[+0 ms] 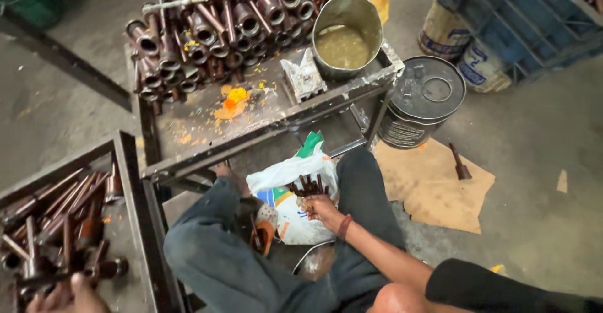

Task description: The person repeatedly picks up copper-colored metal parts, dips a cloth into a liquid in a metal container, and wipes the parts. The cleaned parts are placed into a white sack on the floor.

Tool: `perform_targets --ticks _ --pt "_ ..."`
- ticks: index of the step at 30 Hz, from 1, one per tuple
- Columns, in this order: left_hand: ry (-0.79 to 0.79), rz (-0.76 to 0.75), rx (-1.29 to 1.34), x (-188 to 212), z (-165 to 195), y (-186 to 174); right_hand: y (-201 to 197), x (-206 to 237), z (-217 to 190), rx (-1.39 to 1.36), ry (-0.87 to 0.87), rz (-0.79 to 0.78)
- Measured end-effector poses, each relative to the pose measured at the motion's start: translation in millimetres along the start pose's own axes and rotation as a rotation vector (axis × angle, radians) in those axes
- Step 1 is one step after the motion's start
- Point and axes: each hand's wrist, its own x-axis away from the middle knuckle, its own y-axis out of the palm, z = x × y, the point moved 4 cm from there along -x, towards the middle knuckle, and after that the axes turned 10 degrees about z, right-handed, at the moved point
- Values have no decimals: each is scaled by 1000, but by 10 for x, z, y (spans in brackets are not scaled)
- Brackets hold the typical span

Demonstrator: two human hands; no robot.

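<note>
My right hand (321,210) reaches into an open white sack (286,178) between my knees, and its fingers are curled around small dark metal pieces (308,186) at the sack's mouth. A reddish band sits on that wrist. My left hand (68,295) is at the bottom left edge, partly cut off. It rests against brown metal tubes (59,225) piled in a dark metal-framed tray (129,181); its grip is not visible.
A low metal table (264,115) ahead carries a stack of brown tubes (213,30) and a steel bucket (347,33) of yellowish liquid. A round tin can (424,99), cardboard (433,187) with a small tool (460,162) and a blue crate (515,18) lie to the right.
</note>
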Motion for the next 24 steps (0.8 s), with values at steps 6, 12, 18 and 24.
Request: perform_targets --ticks 6,12,18,24 --pt "158 -22 110 482 1511 877 -26 -56 -49 39 17 71" --pt "296 -503 45 467 2419 2444 -125 -196 20 104 -23 118" --pt "323 -429 -24 353 2546 3444 -137 -147 -15 135 -25 158" --pt "329 -432 -280 212 2520 4159 -117 -37 -95 215 -67 185"
